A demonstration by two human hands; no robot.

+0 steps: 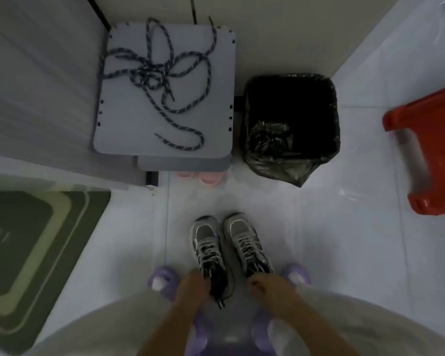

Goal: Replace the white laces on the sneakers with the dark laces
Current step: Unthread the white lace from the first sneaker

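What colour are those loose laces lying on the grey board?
The dark laces are navy flecked with white; head view shows them best.

Count, near to far.
Hands: 2, left hand (193, 285) and right hand (267, 287).
Sneakers (208, 244): 2.
Purple slippers (162, 278): 2.
Green mat (36, 240): 1.
Red stool (421, 119): 1.
Pink round things (211, 179): 2.
Black-lined bin (247, 111): 1.
Grey platform (123, 129): 1.
Dark laces (151, 70): one tangle, number unclear.

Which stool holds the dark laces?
The grey square stool beside the black-bagged bin; dark speckled laces lie tangled on top. The red plastic stool shows none.
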